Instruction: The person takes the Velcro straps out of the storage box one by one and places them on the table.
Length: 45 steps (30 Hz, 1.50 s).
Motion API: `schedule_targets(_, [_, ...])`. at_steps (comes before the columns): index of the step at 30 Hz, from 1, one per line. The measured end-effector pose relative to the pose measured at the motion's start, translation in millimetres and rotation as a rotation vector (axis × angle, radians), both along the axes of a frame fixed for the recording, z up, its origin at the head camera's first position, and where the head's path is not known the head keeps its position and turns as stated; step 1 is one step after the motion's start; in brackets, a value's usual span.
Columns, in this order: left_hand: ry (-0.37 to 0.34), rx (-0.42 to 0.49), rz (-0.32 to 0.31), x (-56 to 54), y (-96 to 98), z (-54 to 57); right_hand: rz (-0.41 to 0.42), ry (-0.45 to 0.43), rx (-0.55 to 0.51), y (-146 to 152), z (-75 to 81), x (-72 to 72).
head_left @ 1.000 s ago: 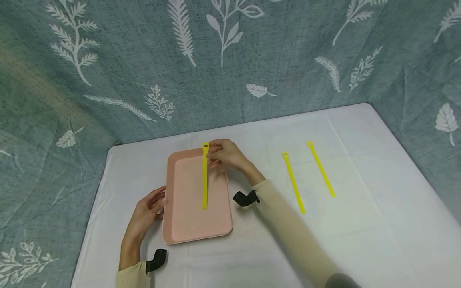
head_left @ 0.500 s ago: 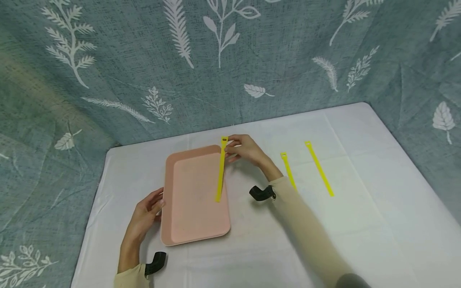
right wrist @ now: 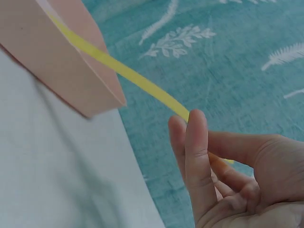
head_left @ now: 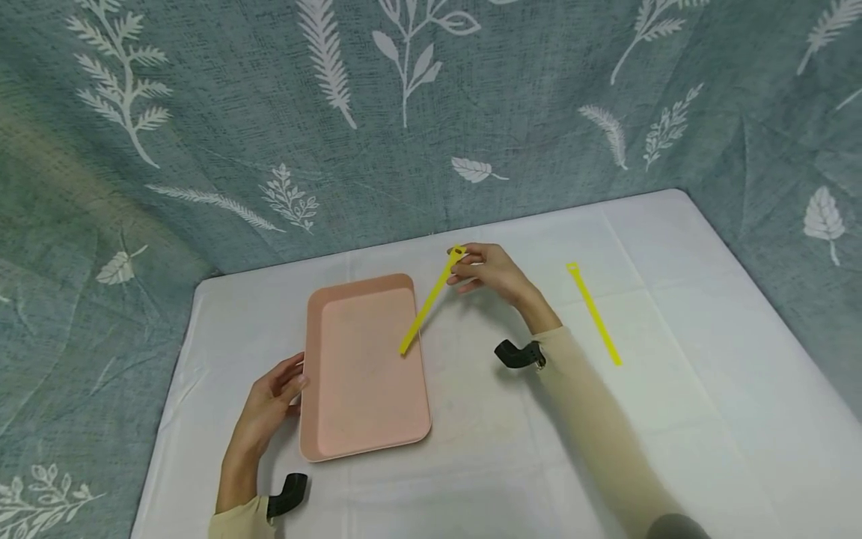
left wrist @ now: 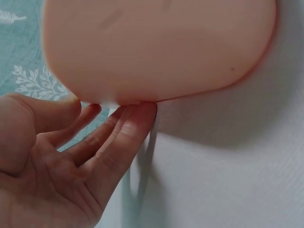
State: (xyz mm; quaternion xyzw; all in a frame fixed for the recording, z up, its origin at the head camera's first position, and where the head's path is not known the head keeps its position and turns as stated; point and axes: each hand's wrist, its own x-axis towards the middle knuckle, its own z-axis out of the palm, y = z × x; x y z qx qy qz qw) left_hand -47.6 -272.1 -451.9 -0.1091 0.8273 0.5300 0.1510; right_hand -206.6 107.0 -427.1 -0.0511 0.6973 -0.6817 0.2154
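A yellow strap-type cable tie [head_left: 431,301] with a slotted head is pinched between thumb and fingers of my right hand [head_left: 494,271], near its head. Its tail slants down across the right rim of a pink tray [head_left: 364,374]. In the right wrist view the tie [right wrist: 142,85] runs from the fingertips toward the tray corner [right wrist: 102,90]. At the tray's left side, my left hand [head_left: 266,404] rests thumb and fingertips against the edge. The left wrist view shows the fairly straight fingers [left wrist: 118,152] touching the tray wall [left wrist: 166,57].
Another yellow cable tie [head_left: 595,318] lies flat on the white-covered table [head_left: 673,419], to the right of my right arm. A patterned green cloth [head_left: 377,187] hangs behind the table edge. Black wrist mounts [head_left: 518,355] stick out from both sleeves.
My right hand has moved right, away from over the tray, still pinching the cable tie, which now slants. My right arm now hides one tie on the table. My left hand stays by the tray.
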Motion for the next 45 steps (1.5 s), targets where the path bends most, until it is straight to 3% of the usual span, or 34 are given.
schedule_targets(8, [0.003,0.007,-0.006,-1.0,-2.4,-1.4,-0.06,0.005,-0.005,12.7,12.1,-2.8])
schedule_targets(16, [-0.002,-0.01,0.0,-1.6,-3.8,-0.4,-0.094,0.064,-0.009,33.1,24.5,-4.8])
schedule_targets(31, [-0.004,-0.005,-0.002,-1.0,-5.1,1.8,-0.14,0.204,-0.035,79.6,31.8,-1.6])
schedule_targets(38, [-0.004,0.009,0.003,-1.6,-4.8,0.4,-0.174,0.183,-0.1,109.1,32.9,1.8])
schedule_targets(45, [-0.01,0.007,-0.01,-1.6,-3.6,0.0,-0.142,0.109,-0.226,144.8,33.7,12.0])
